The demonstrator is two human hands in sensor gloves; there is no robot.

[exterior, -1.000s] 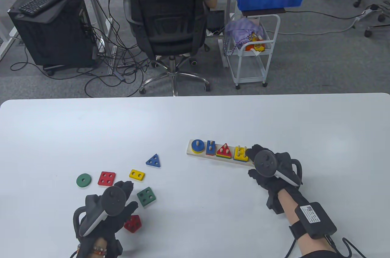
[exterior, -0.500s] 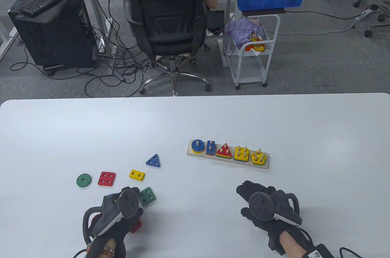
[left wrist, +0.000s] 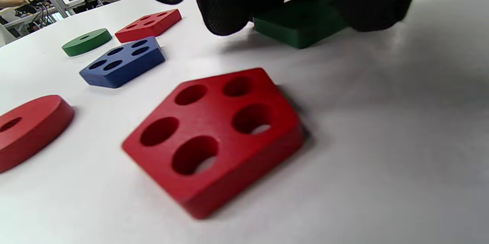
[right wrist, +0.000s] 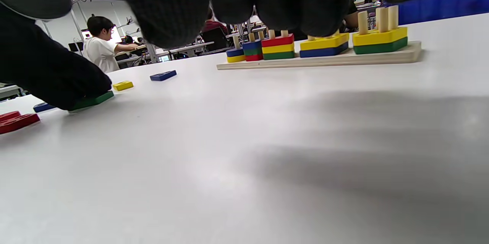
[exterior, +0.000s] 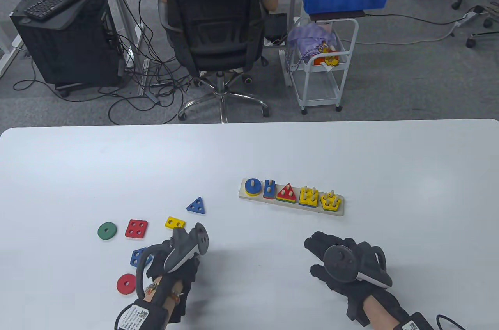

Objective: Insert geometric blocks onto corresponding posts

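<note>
Down at the bottom of the table view, the left hand (exterior: 177,263) is hanging over the green square block (left wrist: 300,26); in its wrist view the fingertips (left wrist: 223,11) are resting at that block's edges, though whether they are gripping it I cannot tell. The red pentagon (left wrist: 214,137) is lying flat and untouched close below them in that view, with the red disc (exterior: 126,284) and blue pentagon (exterior: 138,256) just to the left. At lower right, the right hand (exterior: 343,263) is hovering low over bare table (exterior: 249,158), fingers loosely curled, holding nothing.

Further up on the left, the green disc (exterior: 107,231), red square (exterior: 136,228), yellow rectangle (exterior: 175,223) and blue triangle (exterior: 196,205) are waiting loose. Right of centre, the wooden post board (exterior: 290,198) is carrying two or three blocks on each of its five stations. By my reckoning the job is somewhat past halfway, with eight loose blocks left.
</note>
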